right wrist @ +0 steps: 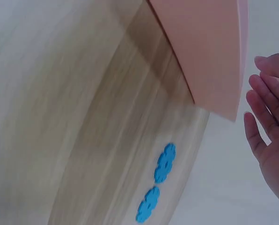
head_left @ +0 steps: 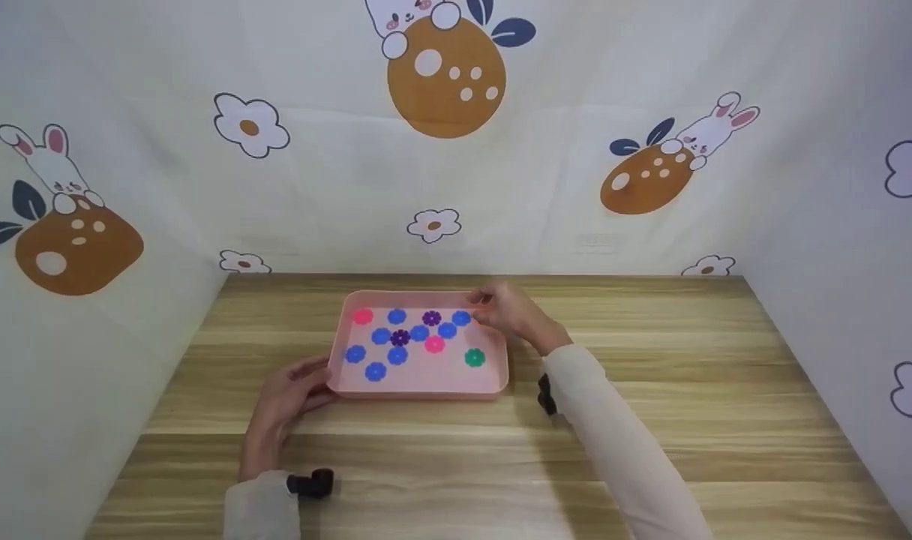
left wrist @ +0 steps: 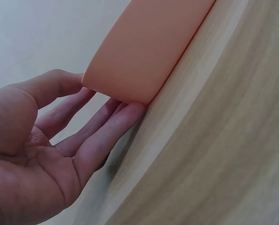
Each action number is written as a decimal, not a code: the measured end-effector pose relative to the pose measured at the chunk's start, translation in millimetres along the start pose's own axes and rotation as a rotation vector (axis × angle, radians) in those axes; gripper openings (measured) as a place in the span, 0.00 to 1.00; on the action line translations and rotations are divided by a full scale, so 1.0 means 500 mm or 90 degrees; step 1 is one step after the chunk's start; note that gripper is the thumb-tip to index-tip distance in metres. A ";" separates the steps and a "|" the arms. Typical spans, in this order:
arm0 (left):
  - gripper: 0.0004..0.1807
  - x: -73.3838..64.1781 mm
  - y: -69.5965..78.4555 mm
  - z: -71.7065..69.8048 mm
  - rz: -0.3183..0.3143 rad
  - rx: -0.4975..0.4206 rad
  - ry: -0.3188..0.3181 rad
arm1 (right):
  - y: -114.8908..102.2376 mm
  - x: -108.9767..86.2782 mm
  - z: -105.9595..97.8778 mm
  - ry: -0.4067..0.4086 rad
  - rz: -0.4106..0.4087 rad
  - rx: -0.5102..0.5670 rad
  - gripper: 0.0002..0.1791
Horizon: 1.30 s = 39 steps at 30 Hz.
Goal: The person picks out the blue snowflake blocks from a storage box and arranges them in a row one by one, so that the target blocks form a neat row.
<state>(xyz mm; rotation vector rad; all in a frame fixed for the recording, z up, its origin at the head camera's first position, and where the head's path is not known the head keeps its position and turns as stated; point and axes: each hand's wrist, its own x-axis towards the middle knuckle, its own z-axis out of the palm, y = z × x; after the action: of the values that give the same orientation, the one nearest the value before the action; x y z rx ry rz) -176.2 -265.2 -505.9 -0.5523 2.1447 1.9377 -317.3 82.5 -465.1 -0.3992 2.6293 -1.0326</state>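
Note:
A shallow pink tray [head_left: 418,385] lies on the wooden table, holding several flower-shaped plastic discs. Most of them are blue, like one disc [head_left: 375,371] near the front; purple, pink and green ones lie among them. My left hand [head_left: 287,394] holds the tray's front left corner, with the thumb at the rim and other fingertips low on the outer wall. My right hand [head_left: 510,311] hovers over the back right corner, fingers loosely extended over the tray. A bit of orange shows under its fingertips. Nothing held shows in the right wrist view.
Two blue discs [right wrist: 165,163] lie on the table by the tray in the right wrist view; the head view does not show them. A pale printed cloth [head_left: 336,180] stands behind the wooden table [head_left: 441,465] and along both sides.

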 end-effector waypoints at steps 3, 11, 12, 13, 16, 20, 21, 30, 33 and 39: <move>0.28 0.000 0.001 0.001 -0.003 0.003 0.003 | -0.005 0.005 0.018 -0.002 -0.018 -0.008 0.17; 0.27 0.002 -0.005 0.001 0.020 -0.020 -0.003 | -0.005 0.015 0.044 0.002 -0.023 -0.016 0.25; 0.27 0.002 -0.006 0.000 0.016 -0.017 -0.003 | -0.005 0.017 0.047 0.002 -0.018 -0.015 0.25; 0.27 0.002 -0.006 0.000 0.013 -0.014 -0.004 | -0.005 0.019 0.050 0.002 -0.014 -0.018 0.25; 0.27 0.001 -0.006 -0.001 0.007 -0.006 -0.007 | -0.005 0.024 0.058 0.000 -0.009 -0.038 0.25; 0.27 0.001 -0.005 -0.001 0.005 0.001 -0.006 | -0.007 0.033 0.065 0.000 -0.013 -0.072 0.25; 0.28 0.002 -0.005 -0.001 0.004 0.003 -0.006 | -0.007 0.035 0.066 -0.001 -0.017 -0.080 0.25; 0.28 -0.001 -0.006 -0.001 -0.012 -0.003 -0.002 | -0.011 0.047 0.073 -0.004 -0.025 -0.109 0.20; 0.28 0.001 -0.007 -0.001 -0.010 -0.002 -0.002 | -0.012 0.048 0.073 -0.004 -0.009 -0.108 0.19; 0.26 0.006 -0.014 0.000 0.016 -0.040 -0.016 | -0.015 0.049 0.073 -0.012 0.014 -0.119 0.19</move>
<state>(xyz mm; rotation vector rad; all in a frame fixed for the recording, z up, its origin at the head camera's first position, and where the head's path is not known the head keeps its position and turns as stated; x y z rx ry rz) -176.3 -266.0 -513.6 -0.5106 2.0926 2.0199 -325.5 46.1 -489.5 -0.4173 2.7160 -0.7744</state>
